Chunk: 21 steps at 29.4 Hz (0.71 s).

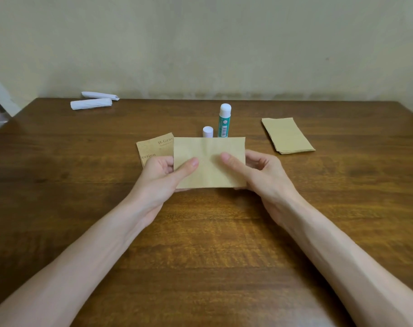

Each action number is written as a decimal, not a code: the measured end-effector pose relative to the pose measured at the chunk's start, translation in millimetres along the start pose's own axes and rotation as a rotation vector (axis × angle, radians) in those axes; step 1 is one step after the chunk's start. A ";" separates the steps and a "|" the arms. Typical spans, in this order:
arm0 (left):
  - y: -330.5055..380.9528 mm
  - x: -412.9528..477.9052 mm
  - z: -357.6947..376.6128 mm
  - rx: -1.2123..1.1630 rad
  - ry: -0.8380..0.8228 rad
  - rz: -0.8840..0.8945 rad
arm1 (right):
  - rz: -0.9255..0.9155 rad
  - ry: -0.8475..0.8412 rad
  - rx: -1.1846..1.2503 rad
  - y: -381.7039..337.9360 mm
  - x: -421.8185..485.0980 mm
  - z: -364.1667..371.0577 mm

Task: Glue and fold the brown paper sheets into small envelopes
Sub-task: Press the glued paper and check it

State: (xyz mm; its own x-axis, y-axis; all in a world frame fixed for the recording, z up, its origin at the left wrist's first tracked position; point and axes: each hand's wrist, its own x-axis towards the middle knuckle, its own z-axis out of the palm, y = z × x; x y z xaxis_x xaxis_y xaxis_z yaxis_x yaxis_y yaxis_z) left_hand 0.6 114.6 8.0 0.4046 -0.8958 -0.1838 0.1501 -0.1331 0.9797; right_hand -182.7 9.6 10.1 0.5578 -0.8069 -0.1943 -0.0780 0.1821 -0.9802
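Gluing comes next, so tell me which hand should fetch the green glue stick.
Right, probably. The green glue stick stands behind the brown paper sheet, toward its right half, nearer the right hand. The left hand can hold the sheet meanwhile.

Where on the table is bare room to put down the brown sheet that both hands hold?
Bare table lies nearer than the brown sheet, and at left between the white rolls and the printed paper. A narrower gap separates glue stick from paper stack. Directly behind the sheet it is crowded.
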 end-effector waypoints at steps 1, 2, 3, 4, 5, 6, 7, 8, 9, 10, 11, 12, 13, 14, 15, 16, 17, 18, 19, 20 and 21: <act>-0.6 -0.4 1.2 0.016 -0.014 -0.005 | -0.009 0.028 0.031 -0.4 -0.2 -0.4; -0.1 -1.1 2.5 0.025 -0.029 -0.011 | -0.017 0.056 0.050 -0.4 -0.2 -0.9; 0.8 -1.5 3.5 0.024 -0.042 -0.016 | -0.025 0.077 0.055 -0.4 -0.3 -1.5; 1.6 -1.8 4.5 0.013 -0.049 -0.020 | -0.030 0.090 0.054 -0.3 -0.4 -1.8; 2.2 -1.8 4.8 -0.002 -0.047 -0.021 | -0.033 0.096 0.049 -0.4 -0.2 -2.5; 2.9 -1.9 5.0 -0.016 -0.032 -0.018 | -0.028 0.090 0.044 -1.2 -0.3 -2.9; 3.0 -1.5 4.1 -0.024 -0.006 -0.010 | -0.014 0.074 0.039 -2.1 -0.6 -2.8; 2.5 -1.0 3.2 -0.022 0.020 -0.001 | 0.001 0.051 0.037 -3.2 -1.2 -2.2; 1.3 -0.3 2.4 -0.009 0.038 0.004 | 0.003 0.035 0.034 -3.7 -1.6 -2.0; 0.4 -0.2 1.9 0.008 0.044 0.006 | -0.009 0.037 0.031 -3.8 -1.5 -1.8; -0.3 -0.1 1.8 0.024 0.043 0.008 | -0.028 0.054 0.028 -3.6 -0.9 -2.1; -0.4 -0.4 2.3 0.031 0.040 0.007 | -0.044 0.082 0.027 -3.6 -0.4 -2.7; 0.1 -0.4 2.8 0.028 0.033 0.004 | -0.056 0.102 0.026 -3.5 -0.1 -3.6; 1.0 -0.7 3.8 0.016 0.020 -0.006 | -0.063 0.110 0.021 -3.1 0.0 -4.1; 1.9 -1.2 4.7 0.000 0.000 -0.020 | -0.068 0.104 0.010 -2.4 0.1 -4.3; 2.1 -2.1 5.7 -0.011 -0.017 -0.032 | -0.071 0.091 -0.003 -1.6 -0.1 -3.4; 1.1 -2.4 6.5 -0.015 -0.014 -0.041 | -0.075 0.073 -0.016 -0.3 -0.1 -2.6; -0.2 -2.2 7.3 -0.016 0.009 -0.045 | -0.076 0.050 -0.026 0.6 -0.4 -1.1; -1.9 -2.2 7.7 -0.019 0.043 -0.044 | -0.075 0.024 -0.037 1.7 -0.6 0.5; -3.3 -2.4 8.3 -0.026 0.072 -0.041 | -0.069 0.000 -0.046 2.3 -0.9 2.1; -4.5 -2.7 8.8 -0.031 0.089 -0.031 | -0.064 -0.018 -0.051 2.6 -0.8 3.2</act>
State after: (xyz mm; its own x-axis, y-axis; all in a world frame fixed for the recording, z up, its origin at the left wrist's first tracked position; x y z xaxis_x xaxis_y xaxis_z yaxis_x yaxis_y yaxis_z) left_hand -9.1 113.9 4.7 0.4776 -0.8501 -0.2217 0.1913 -0.1457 0.9707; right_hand -180.7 12.5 7.8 0.5775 -0.8058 -0.1311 -0.0837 0.1013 -0.9913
